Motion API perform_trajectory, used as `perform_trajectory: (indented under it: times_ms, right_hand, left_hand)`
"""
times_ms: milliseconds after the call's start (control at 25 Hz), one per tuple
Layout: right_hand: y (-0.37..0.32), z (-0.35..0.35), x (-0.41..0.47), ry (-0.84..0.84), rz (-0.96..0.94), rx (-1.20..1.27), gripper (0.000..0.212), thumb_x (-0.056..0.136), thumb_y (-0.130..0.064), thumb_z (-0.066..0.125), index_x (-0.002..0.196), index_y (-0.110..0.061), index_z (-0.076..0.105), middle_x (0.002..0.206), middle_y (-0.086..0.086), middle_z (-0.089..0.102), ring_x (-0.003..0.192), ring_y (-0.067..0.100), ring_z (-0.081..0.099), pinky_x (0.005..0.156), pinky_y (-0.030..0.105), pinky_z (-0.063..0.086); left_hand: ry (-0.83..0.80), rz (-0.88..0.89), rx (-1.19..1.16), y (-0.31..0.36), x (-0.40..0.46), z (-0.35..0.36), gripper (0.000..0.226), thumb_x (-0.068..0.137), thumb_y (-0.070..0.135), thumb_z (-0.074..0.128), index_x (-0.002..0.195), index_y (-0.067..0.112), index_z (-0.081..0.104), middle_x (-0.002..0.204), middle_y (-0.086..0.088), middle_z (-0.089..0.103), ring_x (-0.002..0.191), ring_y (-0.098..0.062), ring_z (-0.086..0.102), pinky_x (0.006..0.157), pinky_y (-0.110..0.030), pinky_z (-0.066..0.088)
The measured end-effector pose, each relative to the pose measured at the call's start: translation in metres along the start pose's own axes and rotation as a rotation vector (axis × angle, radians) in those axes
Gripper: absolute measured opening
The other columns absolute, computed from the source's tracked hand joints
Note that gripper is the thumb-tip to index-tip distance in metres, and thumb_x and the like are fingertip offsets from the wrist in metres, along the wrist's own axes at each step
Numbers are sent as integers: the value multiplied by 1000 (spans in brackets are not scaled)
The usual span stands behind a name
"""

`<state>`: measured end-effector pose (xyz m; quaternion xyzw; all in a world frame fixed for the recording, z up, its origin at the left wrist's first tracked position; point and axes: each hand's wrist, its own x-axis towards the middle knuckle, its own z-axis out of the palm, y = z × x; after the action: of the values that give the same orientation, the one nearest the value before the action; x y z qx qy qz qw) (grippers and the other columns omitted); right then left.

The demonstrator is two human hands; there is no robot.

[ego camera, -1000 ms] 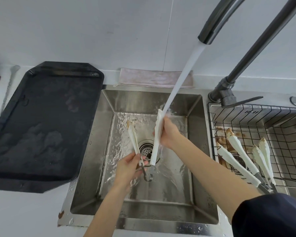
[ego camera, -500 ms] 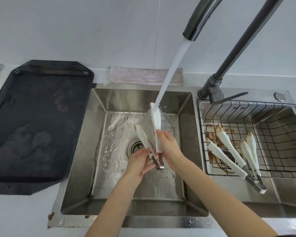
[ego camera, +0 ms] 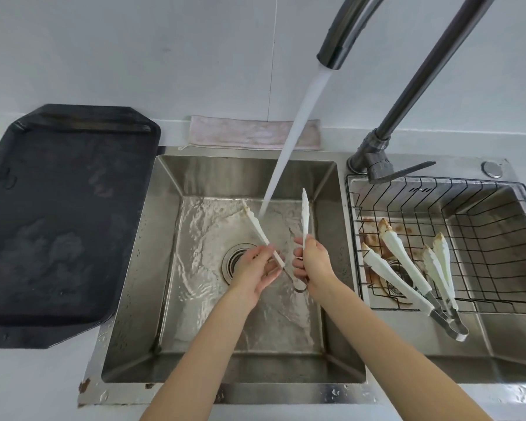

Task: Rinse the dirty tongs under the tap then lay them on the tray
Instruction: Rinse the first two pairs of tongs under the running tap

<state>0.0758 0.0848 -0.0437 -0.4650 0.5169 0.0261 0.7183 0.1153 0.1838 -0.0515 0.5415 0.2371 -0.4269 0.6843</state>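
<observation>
Over the steel sink [ego camera: 140,268] I hold one pair of white tongs [ego camera: 305,217] spread wide, tips pointing away from me. My left hand [ego camera: 255,268] grips the left arm, my right hand [ego camera: 313,264] the right arm. The metal hinge loop hangs between my wrists. The water stream [ego camera: 289,141] from the tap [ego camera: 331,56] falls onto the left arm near its tip. The black tray [ego camera: 58,208] lies on the counter to the left of the sink.
Two more dirty white tongs [ego camera: 407,268] lie in a black wire basket [ego camera: 498,238] over the right basin, with brown stains beneath. A folded pink cloth [ego camera: 252,135] rests behind the sink. The tap's lever [ego camera: 407,171] points right.
The tongs have been spread wider. The stream now lands on the left arm instead of the right arm. My hands have shifted slightly toward me.
</observation>
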Motion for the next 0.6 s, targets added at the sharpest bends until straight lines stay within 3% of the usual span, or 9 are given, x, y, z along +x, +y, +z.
perform_trajectory:
  times_ms: [240,400,600]
  right_hand:
    - [5,-3,-1,-26,169,-44,36,101,-28,21,106,-11,52,55,-3,31,21,1,22,26,12,16]
    - [3,-1,-10,-36,224,-42,43,100,-26,23,67,-12,47,27,-8,34,17,2,21,25,11,16]
    - [2,0,-8,-3,239,-1,43,99,-25,24,62,-12,42,31,-5,33,16,3,21,24,11,16]
  left_hand:
    - [-58,66,-36,32,13,6,8,93,17,51,94,10,57,81,-3,60,78,-12,59,71,-24,50]
    - [-96,69,-113,49,24,16,7,92,15,53,96,10,53,85,-4,57,79,-13,59,72,-25,51]
    - [-92,36,-67,56,30,28,12,91,25,54,93,13,56,79,-1,54,75,-12,54,65,-24,47]
